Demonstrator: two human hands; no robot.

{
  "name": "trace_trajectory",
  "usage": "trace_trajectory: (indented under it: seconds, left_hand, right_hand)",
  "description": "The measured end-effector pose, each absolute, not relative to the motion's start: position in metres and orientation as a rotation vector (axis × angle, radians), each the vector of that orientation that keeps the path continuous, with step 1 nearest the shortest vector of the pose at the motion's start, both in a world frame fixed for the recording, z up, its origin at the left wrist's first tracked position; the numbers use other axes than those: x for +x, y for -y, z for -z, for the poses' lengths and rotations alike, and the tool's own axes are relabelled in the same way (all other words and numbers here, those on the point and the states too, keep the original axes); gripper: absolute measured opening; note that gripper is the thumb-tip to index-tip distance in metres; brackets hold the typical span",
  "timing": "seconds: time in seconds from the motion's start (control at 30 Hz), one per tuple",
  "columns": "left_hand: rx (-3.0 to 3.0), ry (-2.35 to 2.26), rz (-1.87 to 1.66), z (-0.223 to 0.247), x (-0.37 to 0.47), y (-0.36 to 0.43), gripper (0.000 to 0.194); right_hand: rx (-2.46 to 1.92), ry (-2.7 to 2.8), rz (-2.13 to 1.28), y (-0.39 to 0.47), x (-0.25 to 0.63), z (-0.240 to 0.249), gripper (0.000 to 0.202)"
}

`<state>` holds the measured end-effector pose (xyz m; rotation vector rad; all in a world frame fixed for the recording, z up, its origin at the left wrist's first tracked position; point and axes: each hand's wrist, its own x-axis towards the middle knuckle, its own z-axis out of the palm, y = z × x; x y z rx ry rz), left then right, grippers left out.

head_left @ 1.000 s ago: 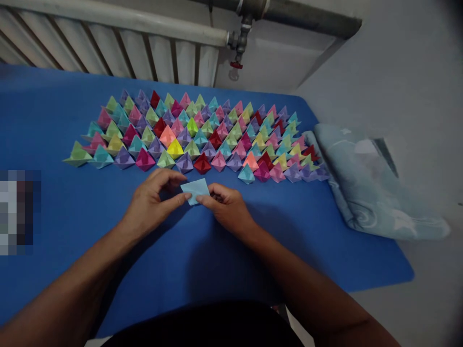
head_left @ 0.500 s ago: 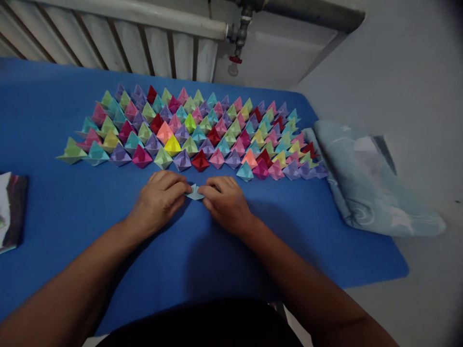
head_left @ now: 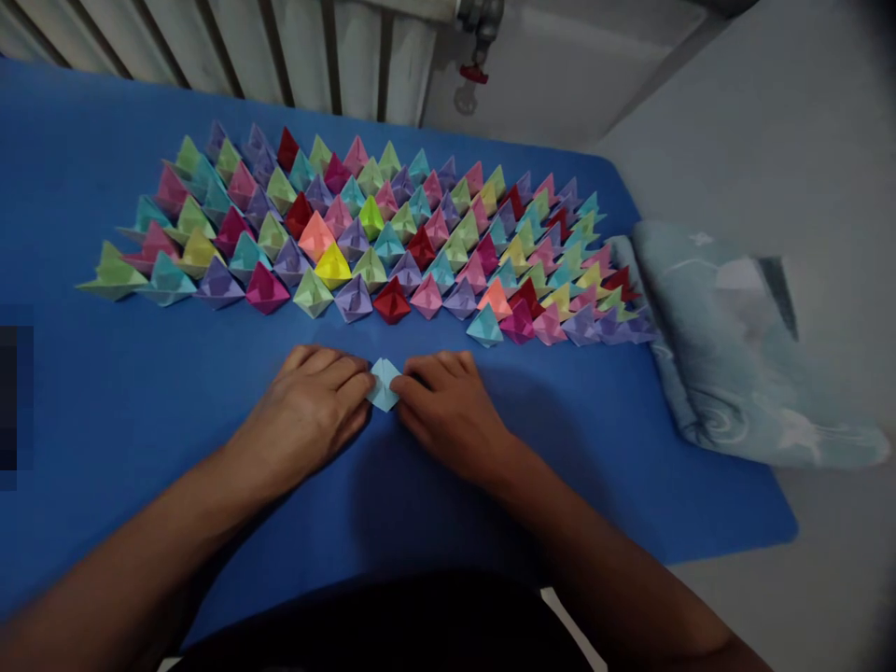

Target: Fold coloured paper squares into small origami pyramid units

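Observation:
A small light blue folded paper (head_left: 384, 385) lies between my two hands, its outline a diamond with a crease down the middle. My left hand (head_left: 318, 397) pinches its left corner between thumb and fingers. At the right corner, my right hand (head_left: 448, 401) grips it the same way. Just beyond the hands, several rows of colourful folded paper boats stand close together, among them a red one (head_left: 392, 301), a yellow one (head_left: 332, 265) and a light blue one (head_left: 484, 326).
The boats stand on a blue table (head_left: 560, 411). A folded grey-green patterned cloth (head_left: 742, 355) lies over its right edge. Behind the table are a white radiator (head_left: 357, 65) and a valve with a red handle (head_left: 474, 74). A dark blurred patch is at the left edge.
The light blue paper has gone from a flatter, wide shape to a taller diamond. Both hands still hold it. The camera view has shifted slightly, nearer to the boats.

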<state>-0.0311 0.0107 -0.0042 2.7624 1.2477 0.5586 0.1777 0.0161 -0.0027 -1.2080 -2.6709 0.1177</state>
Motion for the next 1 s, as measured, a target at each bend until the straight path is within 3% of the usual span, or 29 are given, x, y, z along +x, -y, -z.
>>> trace_trajectory:
  seconds: [0.47,1.0]
  left_hand:
    - [2.586,-1.301,-0.522,0.008,-0.036,-0.014,0.027]
    - [2.439,-1.3,-0.616,0.01,-0.033,-0.018,0.025]
  right_hand:
    - [-1.431,2.476,-0.675,-0.023,0.178,0.001,0.014]
    - [-1.536,2.433,-0.761,-0.028,0.174,-0.005,0.019]
